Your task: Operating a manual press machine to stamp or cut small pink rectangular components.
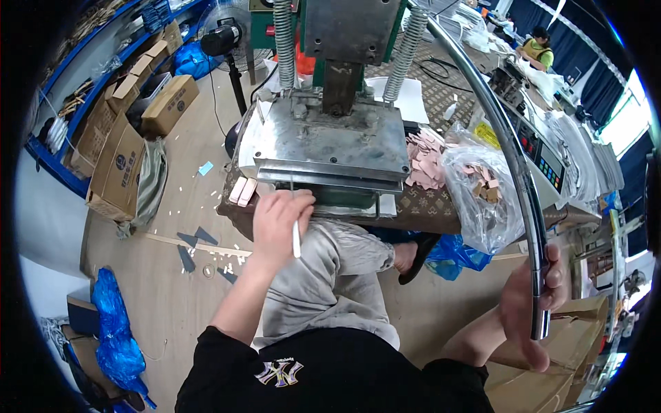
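In front of me stands a hand press with a thick metal plate (330, 141) and a spring on each side. My left hand (281, 224) is at the plate's front left edge, closed round a thin white stick (297, 239). The stick's narrow tip points up toward the gap under the plate; its kind I cannot make out. On the right, my right hand (527, 296) wraps round the lower end of the long curved steel lever (506, 124), with the thumb stretched downward. Two pale pink blocks (242, 191) lie by the press's left corner, near my left hand.
Pink cut pieces (425, 160) and a clear plastic bag (482, 199) lie right of the press. A control box (544, 162) stands beyond the lever. Cardboard boxes (117, 168) line the left. Scraps (196, 237) litter the floor. Another person (537, 51) sits far right.
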{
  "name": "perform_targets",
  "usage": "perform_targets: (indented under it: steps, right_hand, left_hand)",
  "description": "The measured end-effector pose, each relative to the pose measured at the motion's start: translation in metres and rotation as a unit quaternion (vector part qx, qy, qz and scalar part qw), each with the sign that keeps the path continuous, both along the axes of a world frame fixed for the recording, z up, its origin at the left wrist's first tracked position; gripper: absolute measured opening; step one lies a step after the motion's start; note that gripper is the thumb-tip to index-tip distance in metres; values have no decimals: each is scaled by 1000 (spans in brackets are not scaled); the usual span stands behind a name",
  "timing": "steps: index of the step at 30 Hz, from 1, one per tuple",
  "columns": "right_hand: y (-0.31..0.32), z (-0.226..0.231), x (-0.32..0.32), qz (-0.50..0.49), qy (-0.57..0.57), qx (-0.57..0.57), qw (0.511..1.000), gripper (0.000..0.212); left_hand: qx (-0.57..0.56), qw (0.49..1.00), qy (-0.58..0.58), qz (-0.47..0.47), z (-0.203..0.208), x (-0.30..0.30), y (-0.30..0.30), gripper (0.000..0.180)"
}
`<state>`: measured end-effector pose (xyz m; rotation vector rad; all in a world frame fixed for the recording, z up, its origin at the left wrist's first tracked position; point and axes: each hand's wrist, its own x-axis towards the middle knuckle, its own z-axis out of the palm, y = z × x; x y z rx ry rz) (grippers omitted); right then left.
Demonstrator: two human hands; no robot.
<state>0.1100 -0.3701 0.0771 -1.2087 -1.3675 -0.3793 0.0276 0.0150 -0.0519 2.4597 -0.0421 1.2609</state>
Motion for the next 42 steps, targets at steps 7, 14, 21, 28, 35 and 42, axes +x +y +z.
perform_targets:
  steps: [7, 14, 21, 28, 35, 42]
  right_hand:
    - [30, -20, -16, -191, -57, 119, 973, 76]
    - [52, -18, -17, -127, -9, 161, 979, 49]
    - [52, 0, -22, -158, 10, 171, 972, 40]
    - [54, 8, -21, -157, 17, 193, 969, 39]
    - [53, 10, -19, -137, 15, 189, 972, 39]
    - [50, 10, -20, -160, 10, 175, 971, 40]
  left_hand:
    - [43, 998, -13, -34, -14, 19, -25, 18]
    - [41, 999, -34, 0, -23, 20, -26, 18]
    - [51, 997, -61, 2, -26, 23, -25, 18]
    - [47, 997, -56, 6, -25, 21, -25, 15]
    - [48, 998, -49, 7, -27, 22, -25, 15]
    - [54, 998, -22, -23, -24, 16, -22, 17]
